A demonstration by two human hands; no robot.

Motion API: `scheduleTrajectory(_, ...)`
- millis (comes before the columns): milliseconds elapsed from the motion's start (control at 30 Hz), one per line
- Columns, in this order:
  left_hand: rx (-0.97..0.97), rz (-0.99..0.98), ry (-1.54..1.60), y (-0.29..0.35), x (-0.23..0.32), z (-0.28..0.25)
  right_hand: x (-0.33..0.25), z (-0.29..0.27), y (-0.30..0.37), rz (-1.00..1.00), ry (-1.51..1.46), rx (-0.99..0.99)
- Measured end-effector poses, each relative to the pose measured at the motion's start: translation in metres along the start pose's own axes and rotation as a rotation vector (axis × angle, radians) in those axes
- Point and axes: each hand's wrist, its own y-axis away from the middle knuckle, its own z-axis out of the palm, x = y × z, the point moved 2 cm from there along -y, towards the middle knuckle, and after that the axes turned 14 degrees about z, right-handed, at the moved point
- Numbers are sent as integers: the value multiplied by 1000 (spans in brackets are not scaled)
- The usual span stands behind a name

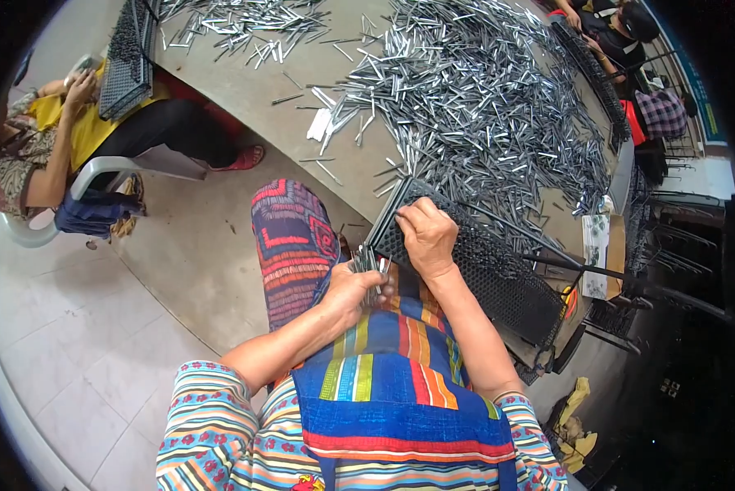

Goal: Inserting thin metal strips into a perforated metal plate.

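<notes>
My left hand (353,290) is closed around a bundle of short metal rods (369,262), held over my lap. My right hand (426,235) rests on the near end of a black perforated tray (498,282), its fingers pinched at the tray's holes; whether a rod is between them I cannot tell. The tray leans from the table edge toward my lap. A large heap of the same silver rods (482,106) covers the grey table (261,90) just beyond the tray.
Another black perforated tray (130,57) is held at the table's far left by a seated person in yellow (73,131) on a plastic chair. Another person (613,24) works at the top right. More black trays (597,82) line the table's right edge. Tiled floor lies left.
</notes>
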Motion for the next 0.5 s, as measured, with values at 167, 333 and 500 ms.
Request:
scheduleTrajectory(167, -28, 21, -2, -4, 0, 5, -10, -7, 0, -18, 27, 0)
scheduleTrajectory(333, -48, 52, 13, -4, -1, 8, -14, -28, 22, 363, -267, -298)
scheduleTrajectory(500, -7, 40, -6, 1, 0, 21, 5, -15, 49, 771, -816, -373)
